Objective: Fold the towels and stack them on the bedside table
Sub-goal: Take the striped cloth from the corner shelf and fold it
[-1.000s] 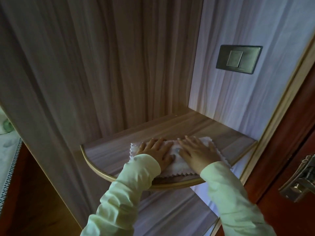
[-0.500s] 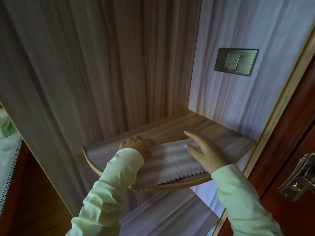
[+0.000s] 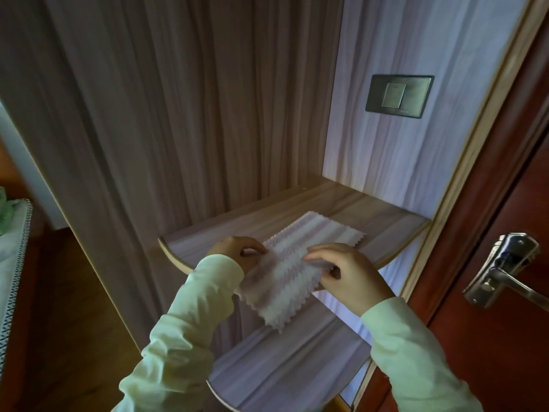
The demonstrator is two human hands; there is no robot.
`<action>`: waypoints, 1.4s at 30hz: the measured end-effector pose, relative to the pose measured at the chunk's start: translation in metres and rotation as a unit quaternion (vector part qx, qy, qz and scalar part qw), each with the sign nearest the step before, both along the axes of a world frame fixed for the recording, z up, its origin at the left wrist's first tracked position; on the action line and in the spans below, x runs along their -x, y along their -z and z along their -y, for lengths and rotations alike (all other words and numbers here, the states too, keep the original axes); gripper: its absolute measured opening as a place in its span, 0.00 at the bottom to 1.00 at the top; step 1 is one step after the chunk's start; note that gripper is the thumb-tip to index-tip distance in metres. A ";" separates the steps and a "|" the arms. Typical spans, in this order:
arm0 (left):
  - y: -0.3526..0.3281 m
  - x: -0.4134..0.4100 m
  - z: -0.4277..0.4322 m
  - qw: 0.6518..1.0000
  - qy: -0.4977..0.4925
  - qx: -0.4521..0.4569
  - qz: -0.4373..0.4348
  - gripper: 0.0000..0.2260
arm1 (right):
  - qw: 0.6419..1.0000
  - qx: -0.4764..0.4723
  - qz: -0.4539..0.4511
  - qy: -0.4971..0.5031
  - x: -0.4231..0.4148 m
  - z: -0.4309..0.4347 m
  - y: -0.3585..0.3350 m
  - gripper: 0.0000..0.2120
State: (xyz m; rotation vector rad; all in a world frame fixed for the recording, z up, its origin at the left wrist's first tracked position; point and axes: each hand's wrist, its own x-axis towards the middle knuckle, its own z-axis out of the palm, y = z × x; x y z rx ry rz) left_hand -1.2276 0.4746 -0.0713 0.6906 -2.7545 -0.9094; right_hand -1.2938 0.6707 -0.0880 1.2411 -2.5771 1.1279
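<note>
Head view, dim light, looking down into a wood-grain corner unit.

Towel [image 3: 285, 278]: small, pale, with faint pink stripes and zigzag-cut edges. It lies lengthways from back to front across the upper shelf [image 3: 380, 224]. The far end is flat on the wood, near the middle of the shelf. The near end passes over the curved front rim and hangs free in the air above the lower shelf [image 3: 282, 370], not touching it.

Left hand [image 3: 234, 254]: fingers curled, pinching the towel's left edge just at the shelf's front rim. Knuckles face up.

Right hand [image 3: 350, 272]: fingers bent over the towel's right edge, gripping it opposite the left hand. The thumb seems to be tucked under the cloth, but shadow makes this uncertain.

The hands are level with each other, with the width of the towel between them. The cloth is slightly raised and rumpled between the two grips.

Left sleeve [image 3: 184, 337] and right sleeve [image 3: 416, 358]: pale green, reaching to the wrists.

Surroundings: a grey switch plate [image 3: 398, 96] on the right inner panel, well above the shelf. A red-brown door [image 3: 490, 337] at right carries a metal lever handle [image 3: 505, 269]. White fabric with a patterned border [image 3: 12, 251] is at the far left edge.
</note>
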 end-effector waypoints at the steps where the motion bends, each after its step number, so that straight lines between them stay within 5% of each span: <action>1: 0.001 -0.003 -0.001 1.000 0.000 -0.003 -0.005 0.10 | 1.000 0.002 -0.021 0.005 -0.005 -0.001 0.003 0.19; 11: 0.005 -0.044 -0.008 0.999 0.009 -0.041 -0.030 0.11 | 0.991 -0.105 -0.069 0.047 -0.056 -0.022 0.038 0.40; 16: 0.008 -0.066 -0.017 0.982 0.011 -0.180 -0.064 0.15 | 0.995 -0.064 -0.044 0.060 -0.083 -0.016 0.048 0.46; 18: 0.006 -0.074 -0.022 0.956 0.014 -0.280 -0.083 0.14 | 0.995 -0.069 -0.030 0.063 -0.089 -0.015 0.050 0.48; 21: 0.002 -0.082 -0.030 0.874 0.028 -0.469 -0.123 0.09 | 0.995 -0.082 -0.014 0.048 -0.098 -0.014 0.048 0.50; 25: 0.000 -0.078 -0.037 0.812 0.004 -0.558 -0.171 0.09 | 0.996 -0.078 -0.012 0.047 -0.105 -0.008 0.043 0.51; 29: -0.010 -0.075 -0.038 0.752 0.023 -0.642 -0.144 0.13 | 0.993 0.039 -0.058 0.094 -0.102 0.005 0.050 0.52; 34: -0.008 -0.076 -0.034 0.787 0.131 -0.581 -0.161 0.19 | 0.973 0.152 -0.091 0.145 -0.090 0.015 0.044 0.35; 37: -0.005 -0.073 -0.036 0.821 0.126 -0.523 -0.192 0.15 | 0.975 0.124 -0.105 0.152 -0.093 0.019 0.045 0.41; 42: -0.006 -0.070 -0.038 0.868 0.080 -0.441 -0.215 0.13 | 0.960 0.209 -0.056 0.178 -0.094 0.023 0.043 0.38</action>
